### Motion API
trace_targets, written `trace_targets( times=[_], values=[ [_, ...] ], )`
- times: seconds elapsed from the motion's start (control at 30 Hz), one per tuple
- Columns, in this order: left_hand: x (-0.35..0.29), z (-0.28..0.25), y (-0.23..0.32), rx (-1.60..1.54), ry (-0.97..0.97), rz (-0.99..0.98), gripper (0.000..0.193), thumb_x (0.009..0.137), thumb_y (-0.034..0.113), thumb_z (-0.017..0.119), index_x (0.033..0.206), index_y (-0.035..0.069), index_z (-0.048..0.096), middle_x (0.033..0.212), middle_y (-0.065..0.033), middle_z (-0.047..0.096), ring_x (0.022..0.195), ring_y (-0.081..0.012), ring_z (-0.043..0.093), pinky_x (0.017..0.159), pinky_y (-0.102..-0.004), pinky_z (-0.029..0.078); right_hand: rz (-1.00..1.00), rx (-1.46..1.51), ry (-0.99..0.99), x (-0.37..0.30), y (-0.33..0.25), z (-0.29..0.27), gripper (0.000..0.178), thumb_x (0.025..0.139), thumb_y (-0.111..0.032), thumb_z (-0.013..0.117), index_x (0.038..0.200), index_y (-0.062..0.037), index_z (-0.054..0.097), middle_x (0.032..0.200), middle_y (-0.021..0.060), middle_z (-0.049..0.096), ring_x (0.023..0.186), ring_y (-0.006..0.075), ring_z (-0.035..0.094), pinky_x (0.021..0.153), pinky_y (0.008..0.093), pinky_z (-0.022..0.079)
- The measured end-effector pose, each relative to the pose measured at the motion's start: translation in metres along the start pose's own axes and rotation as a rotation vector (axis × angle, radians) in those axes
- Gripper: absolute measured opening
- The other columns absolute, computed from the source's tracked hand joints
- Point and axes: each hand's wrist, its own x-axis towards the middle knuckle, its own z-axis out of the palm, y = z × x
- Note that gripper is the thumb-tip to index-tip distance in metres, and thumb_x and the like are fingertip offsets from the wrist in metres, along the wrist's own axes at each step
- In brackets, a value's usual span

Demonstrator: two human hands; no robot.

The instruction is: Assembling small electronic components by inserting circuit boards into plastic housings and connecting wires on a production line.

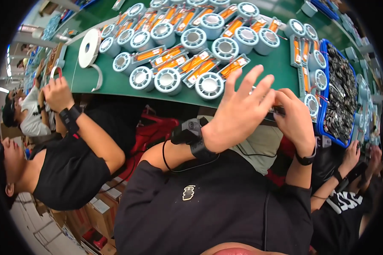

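My left hand (239,112) is held over the table's front edge, its fingers spread and its palm turned down. Close beside it, my right hand (294,121) is curled, fingers and thumb drawn together around a small dark piece (279,109) that is mostly hidden. The fingertips of both hands nearly meet. Just beyond my left hand stands a light-blue round housing (209,86) with a slotted rim and a pale disc in its centre. Near it lie light-blue trays (235,66) holding orange parts with thin red wires.
More round housings and orange-filled trays cover the green table (110,78). A blue bin (323,91) of dark small parts stands at the right. A white tape roll (90,47) is at the left. A person (72,170) works close on my left; another person's hand (350,159) is at right.
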Motion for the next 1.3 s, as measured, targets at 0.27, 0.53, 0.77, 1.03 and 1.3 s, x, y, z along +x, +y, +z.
trace_targets(
  times=[0.27, 0.53, 0.77, 1.03, 1.3],
  values=[
    [0.005, 0.015, -0.007, -0.053, -0.354, 0.018, 0.036, 0.078, 0.004, 0.067, 0.114, 0.009, 0.066, 0.116, -0.0052, 0.064, 0.12, -0.0322, 0.055, 0.103, -0.0479, 0.041, -0.087, 0.009, -0.101, -0.003, 0.005, -0.024, 0.033, 0.084, -0.015, 0.075, 0.109, 0.0016, 0.063, 0.097, 0.0179, 0.061, 0.087, 0.0384, 0.064, 0.076, 0.044, 0.053],
    [0.031, 0.021, -0.037, -0.14, -0.457, 0.306, 0.033, 0.078, 0.005, 0.069, 0.111, 0.01, 0.068, 0.111, -0.0051, 0.066, 0.115, -0.0298, 0.056, 0.1, -0.0461, 0.043, -0.043, -0.286, 0.018, -0.007, 0.002, -0.014, 0.022, 0.087, -0.015, 0.073, 0.095, -0.0009, 0.058, 0.088, 0.0146, 0.061, 0.078, 0.0342, 0.063, 0.07, 0.0419, 0.051],
    [0.022, 0.042, -0.013, -0.074, -0.185, 0.072, 0.016, 0.08, 0.021, 0.079, 0.089, 0.01, 0.07, 0.09, -0.0015, 0.068, 0.101, -0.0269, 0.061, 0.092, -0.0421, 0.045, 0.013, 0.006, 0.344, -0.017, 0.007, 0.027, 0.015, 0.087, -0.004, 0.068, 0.094, -0.0003, 0.056, 0.087, 0.0154, 0.065, 0.077, 0.0338, 0.065, 0.068, 0.0419, 0.052],
    [0.021, 0.049, -0.023, -0.221, -0.133, 0.134, 0.016, 0.075, 0.021, 0.08, 0.08, 0.011, 0.068, 0.085, 0.0008, 0.07, 0.098, -0.0248, 0.065, 0.089, -0.0414, 0.045, -0.053, 0.014, 0.451, -0.027, 0.009, 0.032, 0.018, 0.084, 0.003, 0.063, 0.1, -0.0007, 0.054, 0.08, 0.013, 0.064, 0.075, 0.0336, 0.064, 0.065, 0.0433, 0.051],
    [0.021, 0.05, -0.025, -0.186, -0.104, 0.179, 0.014, 0.074, 0.019, 0.078, 0.08, 0.012, 0.068, 0.088, 0.0014, 0.072, 0.099, -0.0244, 0.066, 0.089, -0.0405, 0.045, 0.095, -0.084, 0.12, -0.025, -0.01, -0.005, 0.022, 0.085, 0.003, 0.059, 0.107, 0.001, 0.057, 0.09, 0.0194, 0.062, 0.089, 0.0351, 0.062, 0.076, 0.0438, 0.049]
  ],
)
